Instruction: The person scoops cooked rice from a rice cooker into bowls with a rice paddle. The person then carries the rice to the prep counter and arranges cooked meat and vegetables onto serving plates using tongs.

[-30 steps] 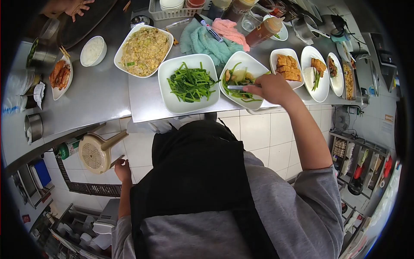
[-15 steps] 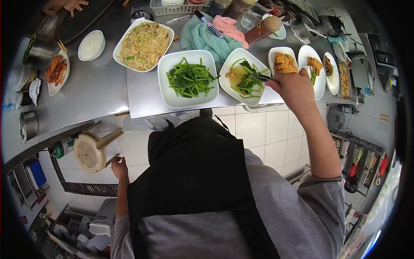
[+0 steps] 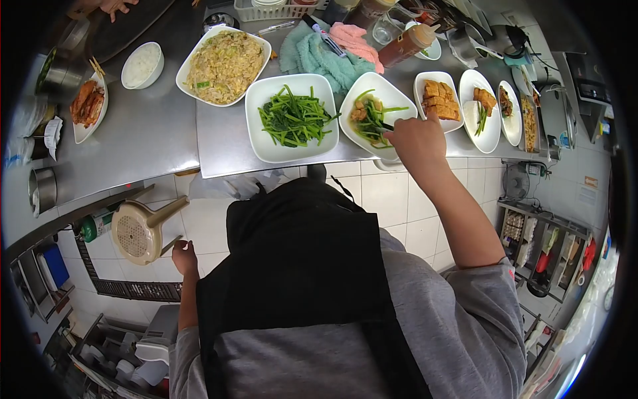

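My right hand (image 3: 417, 141) is closed round a slim dark utensil (image 3: 387, 126), mostly hidden by the fingers, so I cannot tell tongs from chopsticks. Its tip is among the leafy greens in a white square bowl (image 3: 354, 91), where brownish pieces and some liquid also show. Left of that bowl stands another white dish (image 3: 254, 141) heaped with cut green stems (image 3: 296, 118). Down at my side, my left hand (image 3: 184, 257) hangs with curled fingers, close to a leg of a beige stool (image 3: 135, 233); nothing shows in it.
Fried rice (image 3: 224, 66), a bowl of white rice (image 3: 142, 66) and a plate of browned meat (image 3: 87, 104) stand to the left. Fried golden pieces (image 3: 440, 100) and more plates line the right. Behind are a green cloth (image 3: 316, 56) and a sauce bottle (image 3: 407, 46). Another person's hand (image 3: 118, 5) shows top left.
My right hand has moved left and slightly down, over the bowl's right edge. The greens in that bowl have shifted, uncovering more brownish pieces. My left hand stays by the stool.
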Tool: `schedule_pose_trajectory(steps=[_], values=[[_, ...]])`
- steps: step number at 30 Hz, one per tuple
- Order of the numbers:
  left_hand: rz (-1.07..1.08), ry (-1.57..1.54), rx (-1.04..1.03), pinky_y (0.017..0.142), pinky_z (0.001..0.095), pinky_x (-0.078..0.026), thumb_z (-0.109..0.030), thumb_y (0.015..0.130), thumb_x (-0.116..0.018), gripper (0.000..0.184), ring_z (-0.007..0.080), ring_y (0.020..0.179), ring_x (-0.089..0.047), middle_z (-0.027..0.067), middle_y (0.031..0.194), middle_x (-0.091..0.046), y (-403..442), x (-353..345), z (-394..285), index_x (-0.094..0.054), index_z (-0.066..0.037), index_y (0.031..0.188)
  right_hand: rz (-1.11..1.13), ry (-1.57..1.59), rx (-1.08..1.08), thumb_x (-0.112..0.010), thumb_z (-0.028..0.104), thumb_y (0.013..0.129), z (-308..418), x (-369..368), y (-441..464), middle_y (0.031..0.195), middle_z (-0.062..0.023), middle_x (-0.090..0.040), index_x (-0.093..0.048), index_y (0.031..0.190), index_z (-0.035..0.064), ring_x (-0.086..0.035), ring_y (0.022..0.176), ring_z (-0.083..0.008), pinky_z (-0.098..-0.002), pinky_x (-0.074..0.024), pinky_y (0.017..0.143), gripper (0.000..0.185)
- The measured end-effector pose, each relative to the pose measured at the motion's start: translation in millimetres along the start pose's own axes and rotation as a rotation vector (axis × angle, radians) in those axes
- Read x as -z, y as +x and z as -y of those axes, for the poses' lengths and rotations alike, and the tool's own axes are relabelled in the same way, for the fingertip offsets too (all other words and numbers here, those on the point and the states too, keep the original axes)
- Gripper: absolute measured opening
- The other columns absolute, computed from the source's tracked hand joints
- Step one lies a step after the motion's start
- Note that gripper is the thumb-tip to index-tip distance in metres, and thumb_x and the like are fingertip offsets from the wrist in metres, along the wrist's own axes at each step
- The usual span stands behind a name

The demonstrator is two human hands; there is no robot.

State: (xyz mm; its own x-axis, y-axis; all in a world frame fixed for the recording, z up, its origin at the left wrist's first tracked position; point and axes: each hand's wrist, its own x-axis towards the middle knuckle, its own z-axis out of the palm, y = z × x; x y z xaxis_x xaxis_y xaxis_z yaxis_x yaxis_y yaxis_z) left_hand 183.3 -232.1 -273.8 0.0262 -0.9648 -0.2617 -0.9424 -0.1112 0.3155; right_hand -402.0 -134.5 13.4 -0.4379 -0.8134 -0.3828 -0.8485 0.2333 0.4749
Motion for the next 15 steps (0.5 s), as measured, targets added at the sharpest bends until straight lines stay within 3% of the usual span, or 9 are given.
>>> schedule_pose_trajectory(steps=[7, 15], values=[[0.0, -0.026, -0.006, 0.074, 0.0436, -0.052, -0.015, 0.079, -0.075, 0.018, 0.0337, 0.082, -0.066, 0.0154, 0.087, -0.068, 2.1, -4.9, -3.4, -0.065, -0.002, 0.086, -0.098, 0.038, -0.011, -0.057, 0.044, 0.092, -34.2, 3.4, -15.9, 0.064, -0.0052, -0.066, -0.07, 0.078, 0.0134, -0.067, 0.062, -0.0221, -0.0386, -0.0436, 0.082, 0.036], [0.053, -0.019, 0.065, 0.072, 0.0438, -0.052, -0.012, 0.08, -0.071, 0.014, 0.034, 0.081, -0.067, 0.0149, 0.085, -0.069, 4.0, -1.9, 12.2, -0.065, -0.003, 0.087, -0.382, 0.137, -0.195, -0.057, 0.048, 0.091, -63.8, 67.1, -75.7, 0.058, -0.0089, -0.061, -0.062, 0.075, 0.0109, -0.057, 0.051, -0.0277, -0.04, -0.0416, 0.071, 0.041]])
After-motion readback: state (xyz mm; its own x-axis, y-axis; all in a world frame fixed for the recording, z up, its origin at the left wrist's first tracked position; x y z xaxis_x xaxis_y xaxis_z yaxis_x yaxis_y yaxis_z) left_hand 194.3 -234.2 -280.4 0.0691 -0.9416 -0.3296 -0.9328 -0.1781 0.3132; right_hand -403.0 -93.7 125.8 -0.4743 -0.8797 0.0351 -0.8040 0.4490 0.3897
